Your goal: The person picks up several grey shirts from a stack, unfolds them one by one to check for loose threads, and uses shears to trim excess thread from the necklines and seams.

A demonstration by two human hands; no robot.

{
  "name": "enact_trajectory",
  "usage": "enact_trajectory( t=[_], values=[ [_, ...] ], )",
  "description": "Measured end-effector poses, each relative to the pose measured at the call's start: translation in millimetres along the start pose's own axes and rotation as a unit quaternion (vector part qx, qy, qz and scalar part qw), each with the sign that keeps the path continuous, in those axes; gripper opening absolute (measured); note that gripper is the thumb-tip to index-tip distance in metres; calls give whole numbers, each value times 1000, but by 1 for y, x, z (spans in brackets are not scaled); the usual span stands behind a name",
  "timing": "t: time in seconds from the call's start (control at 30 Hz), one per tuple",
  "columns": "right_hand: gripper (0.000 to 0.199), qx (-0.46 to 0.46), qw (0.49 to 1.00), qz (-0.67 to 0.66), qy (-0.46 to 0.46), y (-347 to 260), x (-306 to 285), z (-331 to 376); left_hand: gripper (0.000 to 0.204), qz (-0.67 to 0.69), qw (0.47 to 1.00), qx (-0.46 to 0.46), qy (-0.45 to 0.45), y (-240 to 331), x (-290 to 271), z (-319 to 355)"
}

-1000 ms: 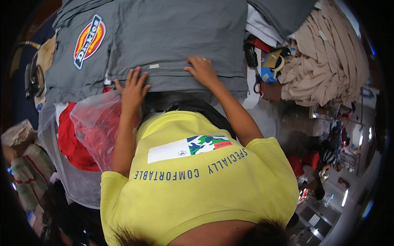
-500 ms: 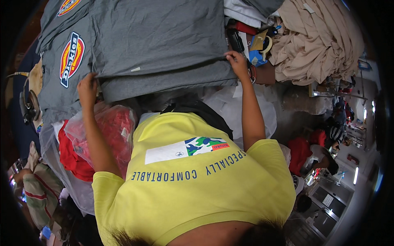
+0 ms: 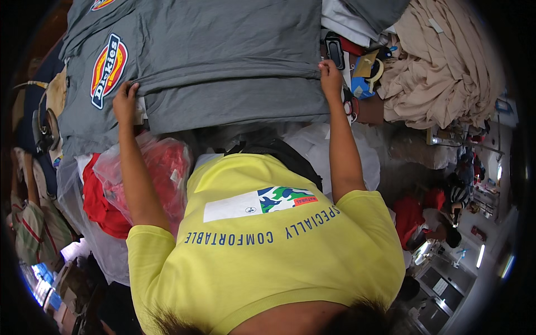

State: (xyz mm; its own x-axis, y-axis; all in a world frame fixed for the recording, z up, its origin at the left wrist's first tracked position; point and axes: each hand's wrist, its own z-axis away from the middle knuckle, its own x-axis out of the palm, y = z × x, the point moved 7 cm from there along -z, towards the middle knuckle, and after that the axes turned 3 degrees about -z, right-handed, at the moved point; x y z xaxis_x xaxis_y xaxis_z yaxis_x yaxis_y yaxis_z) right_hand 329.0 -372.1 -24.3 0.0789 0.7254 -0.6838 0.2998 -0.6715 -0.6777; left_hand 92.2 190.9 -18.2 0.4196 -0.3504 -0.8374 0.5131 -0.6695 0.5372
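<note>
A grey T-shirt (image 3: 234, 50) lies spread on a pile of grey shirts in front of me, its near part turned into a long fold running from side to side. My left hand (image 3: 125, 103) pinches the fold's left end, fingers closed on the cloth. At the right end, my right hand (image 3: 331, 78) grips the same fold between thumb and fingers. Left of my left hand is another grey shirt with a red, yellow and dark printed badge (image 3: 109, 71). A small white piece (image 3: 140, 109) shows beside my left hand.
Beyond my right hand lie a black-framed object (image 3: 334, 51), a roll of tape (image 3: 376, 72) and a beige fabric heap (image 3: 446, 67). Clear plastic bags with red cloth (image 3: 159, 170) stand near my left forearm. Other people (image 3: 441, 223) sit at the far right.
Both hands have moved slightly away from me, carrying the shirt's near edge into a thicker fold. The small white tag on the cloth no longer shows.
</note>
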Motion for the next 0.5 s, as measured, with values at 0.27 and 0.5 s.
enact_trajectory(
  t=[0.27, 0.5],
  values=[
    [13, 48, 982, -179, 21, 42, 4, 1, 31, 119, 993, 7, 9, -7, 3, -2],
    [16, 23, 998, -29, 50, 5, -19, 1, 33, 82, 996, -30, 7, 4, -1, 7]
  ],
)
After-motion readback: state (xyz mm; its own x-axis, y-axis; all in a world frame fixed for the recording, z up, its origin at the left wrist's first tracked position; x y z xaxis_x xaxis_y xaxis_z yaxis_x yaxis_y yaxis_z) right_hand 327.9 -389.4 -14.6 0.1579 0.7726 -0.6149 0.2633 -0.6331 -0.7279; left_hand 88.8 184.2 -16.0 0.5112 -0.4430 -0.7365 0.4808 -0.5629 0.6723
